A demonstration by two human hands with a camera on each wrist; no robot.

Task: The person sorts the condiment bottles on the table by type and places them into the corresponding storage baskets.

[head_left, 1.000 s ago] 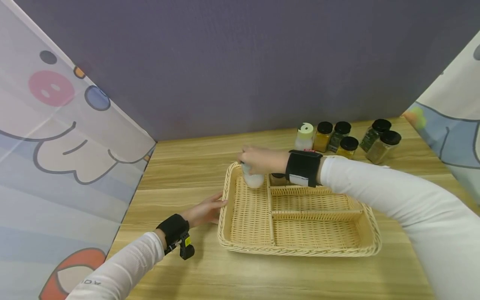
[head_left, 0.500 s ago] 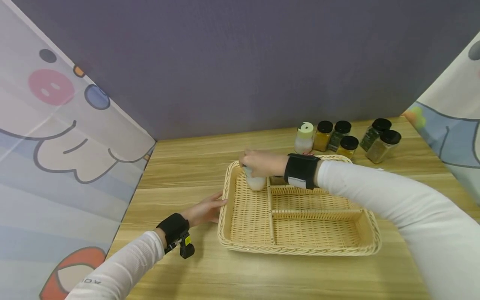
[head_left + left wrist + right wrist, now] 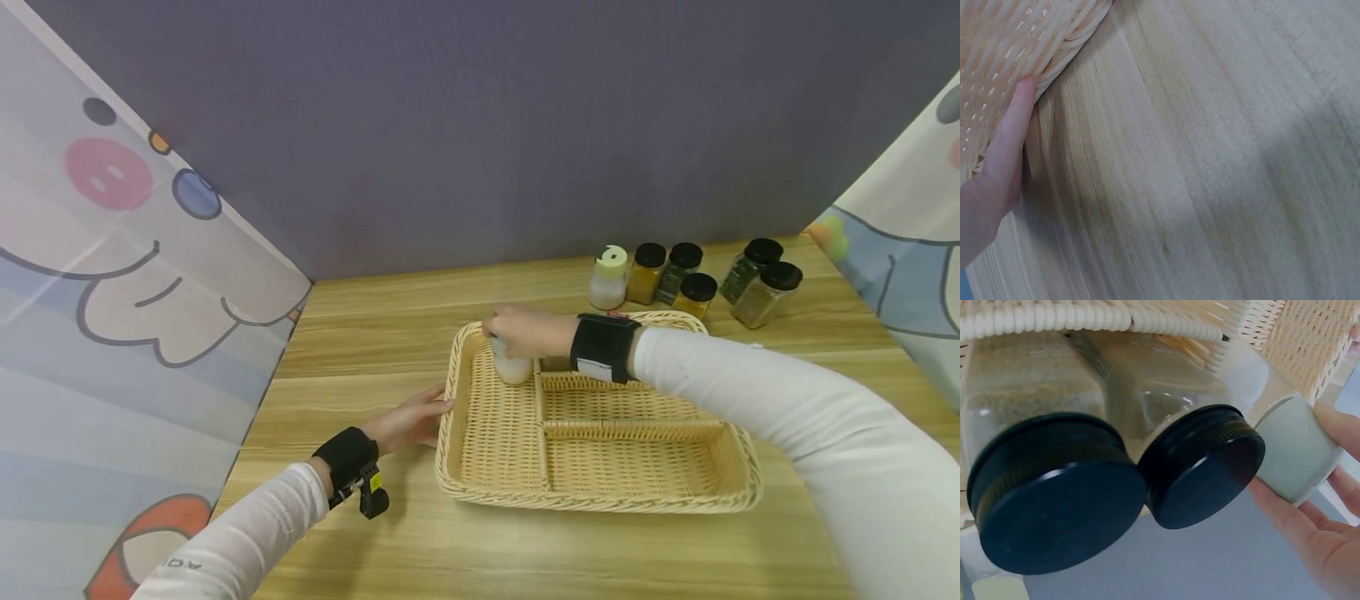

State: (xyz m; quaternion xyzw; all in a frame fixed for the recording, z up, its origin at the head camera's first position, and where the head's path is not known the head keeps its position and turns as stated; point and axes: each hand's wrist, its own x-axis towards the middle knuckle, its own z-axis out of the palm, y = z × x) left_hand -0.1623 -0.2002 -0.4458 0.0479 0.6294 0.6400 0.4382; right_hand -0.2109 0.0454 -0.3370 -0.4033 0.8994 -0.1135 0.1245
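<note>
My right hand (image 3: 525,330) grips a clear seasoning bottle of white contents (image 3: 513,372) by its pale grey-green cap (image 3: 1297,450). The bottle stands low in the back end of the long left compartment of the wicker basket (image 3: 600,502). Two jars with black lids, a left one (image 3: 1060,494) and a right one (image 3: 1204,465), sit beside it, across the divider, in the back right compartment; my forearm mostly covers them in the head view. With fingers extended, my left hand (image 3: 408,423) touches the basket's outer left wall, the straight digit pressed against the weave in the left wrist view.
Behind the basket stand a bottle with a pale yellow-green cap (image 3: 608,279) and several black-lidded spice jars (image 3: 765,296). A grey-purple panel (image 3: 480,150) rises along the table's back edge. Printed curtains (image 3: 150,275) flank both sides. Wood table (image 3: 375,317) surrounds the basket.
My right hand, with the seasoning bottle, has shifted slightly right and toward the basket's front. The left hand and the basket stay where they were.
</note>
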